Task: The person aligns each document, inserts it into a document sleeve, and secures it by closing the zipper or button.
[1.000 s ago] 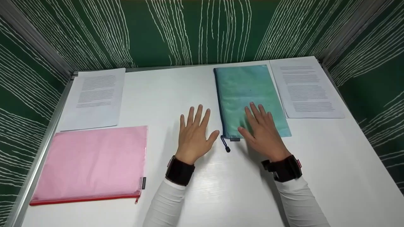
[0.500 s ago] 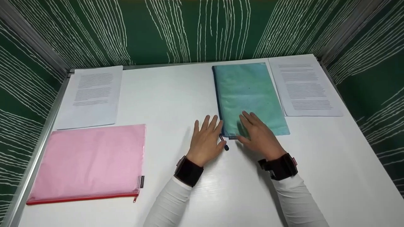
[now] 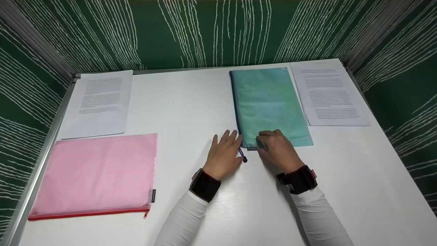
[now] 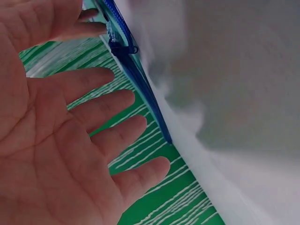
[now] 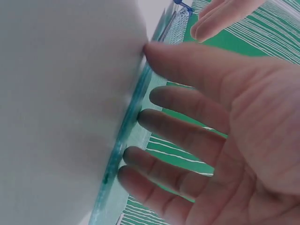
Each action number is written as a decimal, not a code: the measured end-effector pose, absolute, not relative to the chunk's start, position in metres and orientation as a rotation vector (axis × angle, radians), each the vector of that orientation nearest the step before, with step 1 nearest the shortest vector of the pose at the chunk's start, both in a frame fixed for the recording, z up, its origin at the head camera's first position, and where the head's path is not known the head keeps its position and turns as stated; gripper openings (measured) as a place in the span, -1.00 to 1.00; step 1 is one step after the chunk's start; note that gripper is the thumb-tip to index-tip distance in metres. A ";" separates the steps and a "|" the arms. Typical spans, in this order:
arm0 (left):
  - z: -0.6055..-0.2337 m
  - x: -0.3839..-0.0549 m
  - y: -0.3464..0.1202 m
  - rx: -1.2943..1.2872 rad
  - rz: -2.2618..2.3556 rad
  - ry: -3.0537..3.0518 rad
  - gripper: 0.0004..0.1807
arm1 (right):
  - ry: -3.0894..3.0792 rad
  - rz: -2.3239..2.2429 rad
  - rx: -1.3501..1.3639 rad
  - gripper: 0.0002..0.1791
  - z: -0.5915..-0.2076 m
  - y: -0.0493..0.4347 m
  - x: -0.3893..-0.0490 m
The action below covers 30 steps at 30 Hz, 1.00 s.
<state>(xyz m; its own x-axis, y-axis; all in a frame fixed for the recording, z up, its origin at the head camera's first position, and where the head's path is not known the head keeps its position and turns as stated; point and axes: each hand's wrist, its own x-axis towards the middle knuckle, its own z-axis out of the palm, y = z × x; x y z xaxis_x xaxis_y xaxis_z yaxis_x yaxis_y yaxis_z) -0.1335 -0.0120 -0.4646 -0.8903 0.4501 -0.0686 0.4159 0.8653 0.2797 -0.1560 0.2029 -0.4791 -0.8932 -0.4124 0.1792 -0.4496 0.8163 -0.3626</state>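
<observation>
Holds the left hand (image 3: 222, 157) palm down, with fingers spread, nearly straight and gripping nothing, just beside the near left corner of a flat, rectangular teal plastic zip pouch (image 3: 269, 106). Has a dark-blue cord zipper pull (image 3: 244, 159) at that corner, next to the left thumb. Holds the right hand (image 3: 277, 150) over the pouch's near edge, with fingers loosely bent and the thumb parted from them; cannot tell how firmly they touch the plastic. Has the pouch lying right of centre on a smooth white table (image 3: 177, 102), just left of printed white sheets (image 3: 331, 95). Has a rectangular pink pouch with a red zipper (image 3: 99, 174) well apart on the left, near more printed paper (image 3: 99, 102). Wears black wristbands (image 3: 205, 185) and white sleeves (image 3: 182, 218).
</observation>
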 end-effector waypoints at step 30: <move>-0.450 -0.135 -0.011 0.982 0.938 2.523 -0.32 | -2.872 0.759 0.696 -0.81 -0.475 0.191 -0.149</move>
